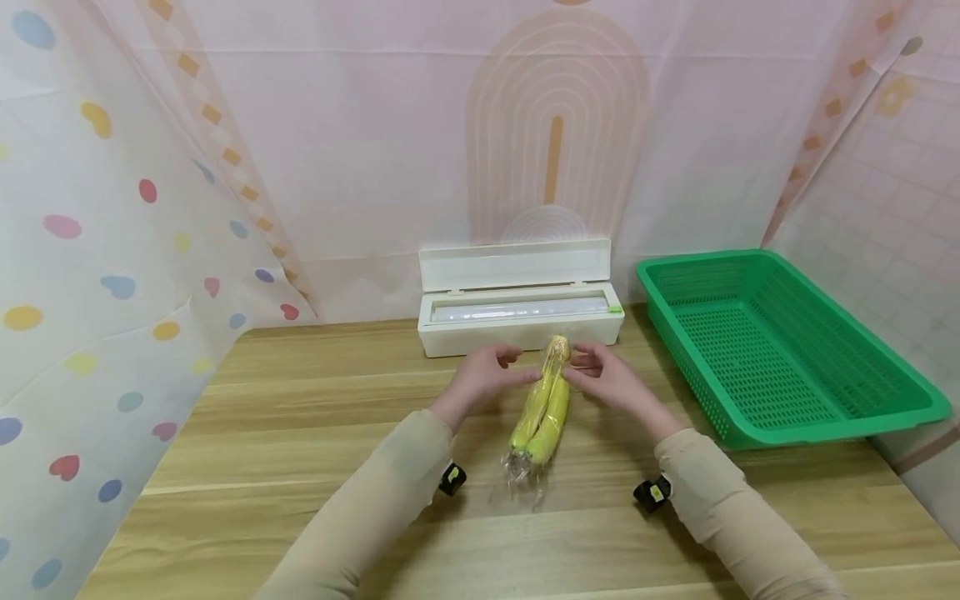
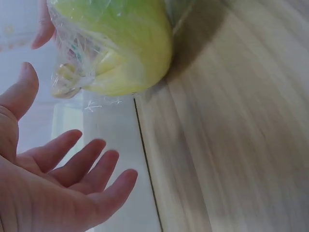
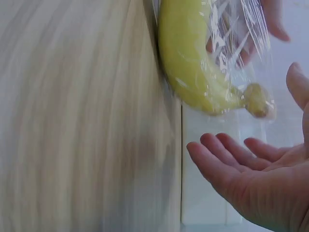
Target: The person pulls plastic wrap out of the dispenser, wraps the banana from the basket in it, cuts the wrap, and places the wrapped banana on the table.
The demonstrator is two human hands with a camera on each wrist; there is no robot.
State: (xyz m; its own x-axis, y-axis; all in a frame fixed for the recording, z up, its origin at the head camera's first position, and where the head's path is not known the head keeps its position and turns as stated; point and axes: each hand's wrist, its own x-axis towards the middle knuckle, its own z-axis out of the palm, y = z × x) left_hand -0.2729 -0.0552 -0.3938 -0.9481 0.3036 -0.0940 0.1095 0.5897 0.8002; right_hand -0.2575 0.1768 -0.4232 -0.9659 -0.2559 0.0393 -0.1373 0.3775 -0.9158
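Two yellow bananas (image 1: 547, 408), joined at the stem and wrapped in clear cling film, lie on the wooden table with the stem end away from me. Loose film (image 1: 517, 487) spreads past their near tips. On the left side of the stem end is my left hand (image 1: 487, 375), its fingers relaxed and slightly bent. Opposite it, my right hand (image 1: 606, 379) has its fingers spread close to the stem. Both wrist views show a gap between each palm and the wrapped bananas (image 2: 125, 48), with nothing gripped.
Behind the bananas stands a white cling film box (image 1: 517, 337), its lid (image 1: 517, 265) raised and a film roll (image 1: 521, 311) inside. A green plastic basket (image 1: 750, 358) sits at the right. Patterned cloth (image 1: 360, 150) hangs along the back and sides.
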